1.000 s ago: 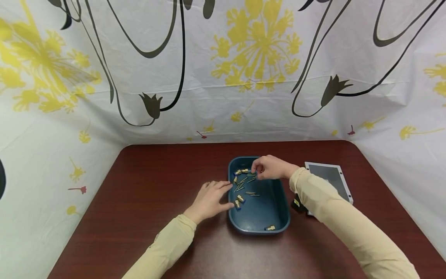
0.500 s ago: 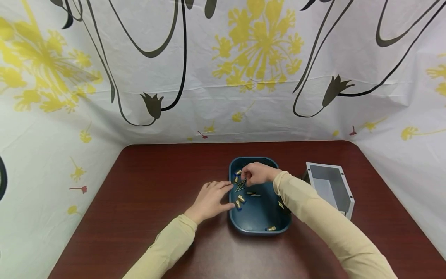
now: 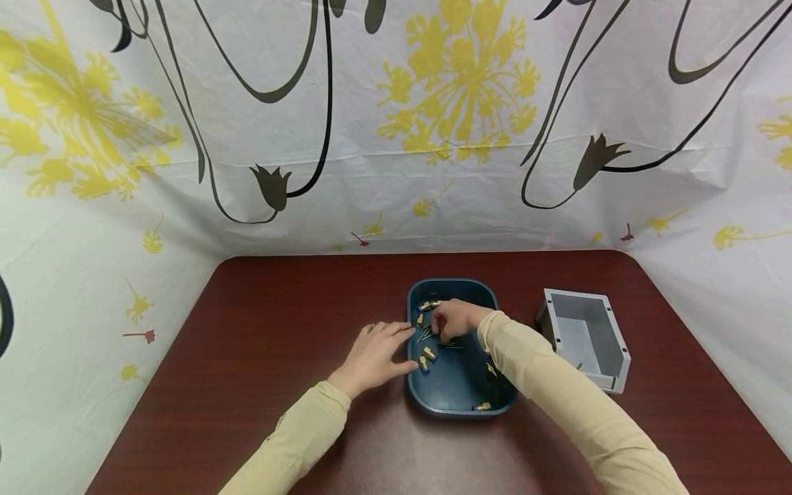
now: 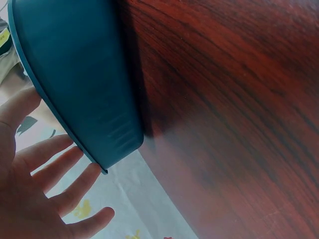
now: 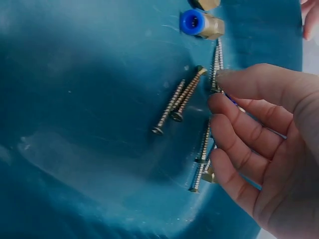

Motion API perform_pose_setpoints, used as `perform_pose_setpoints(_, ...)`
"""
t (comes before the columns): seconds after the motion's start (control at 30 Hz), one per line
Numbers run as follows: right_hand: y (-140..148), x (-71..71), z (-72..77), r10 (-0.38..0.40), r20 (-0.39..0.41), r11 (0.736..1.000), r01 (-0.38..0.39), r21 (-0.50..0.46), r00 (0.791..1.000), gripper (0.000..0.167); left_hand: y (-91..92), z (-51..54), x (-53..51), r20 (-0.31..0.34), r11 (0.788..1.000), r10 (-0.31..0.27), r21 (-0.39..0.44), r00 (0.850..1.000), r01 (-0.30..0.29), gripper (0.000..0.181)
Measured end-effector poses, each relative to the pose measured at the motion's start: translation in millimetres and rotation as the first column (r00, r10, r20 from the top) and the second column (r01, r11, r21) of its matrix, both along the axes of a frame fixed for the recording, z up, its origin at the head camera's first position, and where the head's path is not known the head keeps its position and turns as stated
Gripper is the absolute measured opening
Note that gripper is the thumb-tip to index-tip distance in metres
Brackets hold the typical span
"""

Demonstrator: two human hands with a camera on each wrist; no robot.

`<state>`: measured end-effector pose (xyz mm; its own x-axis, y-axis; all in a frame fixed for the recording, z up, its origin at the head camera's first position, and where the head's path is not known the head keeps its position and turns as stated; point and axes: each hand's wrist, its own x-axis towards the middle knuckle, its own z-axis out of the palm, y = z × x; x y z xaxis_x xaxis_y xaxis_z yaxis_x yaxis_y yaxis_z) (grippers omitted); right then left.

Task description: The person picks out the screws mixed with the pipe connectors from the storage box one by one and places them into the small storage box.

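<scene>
Left hand splayed against blue tray, right hand curled low inside, beside screws, any grip unclear

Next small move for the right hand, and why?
Probably pinch one of the screws with the right hand: its thumb tip is right by them, though any existing grip is unclear. The left hand touches the blue tray at its rim, perhaps steadying it.
</scene>
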<state>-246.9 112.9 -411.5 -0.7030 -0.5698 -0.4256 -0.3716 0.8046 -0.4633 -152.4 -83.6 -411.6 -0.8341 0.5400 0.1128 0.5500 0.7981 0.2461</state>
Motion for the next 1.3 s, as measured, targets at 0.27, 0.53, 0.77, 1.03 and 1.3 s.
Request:
perform_pose_setpoints(0.27,0.5,3.2,-7.5,-0.029,0.008,0.999,0.029,0.021,1.0,0.015,0.0,0.1,0.3,0.004,1.0,0.004,-0.01,1.0,-0.004,0.06)
perform_pose_setpoints(0.53,0.8,3.7,-14.0,0.006,-0.046,1.0,-0.005,0.02,0.999,0.017,-0.5,0.5,0.6,0.002,1.0,0.003,0.0,1.0,-0.003,0.06)
perform_pose_setpoints(0.77,-0.7,5.4,-16.1,0.029,-0.077,0.999,-0.027,0.027,0.997,0.017,-0.3,0.1,0.5,-0.002,1.0,-0.002,0.001,1.0,0.002,0.06)
perform_pose_setpoints(1.03,-1.2,7.5,-16.2,0.019,-0.088,1.0,-0.017,0.025,0.996,0.016,-0.4,-0.6,0.4,0.004,1.0,-0.002,0.009,1.0,0.002,0.059)
perform_pose_setpoints(1.3,-0.3,6.0,-19.5,0.026,-0.1,1.0,-0.026,0.001,0.995,0.016,-0.6,-1.7,-0.1,0.0,1.0,-0.001,0.005,1.0,0.001,0.06)
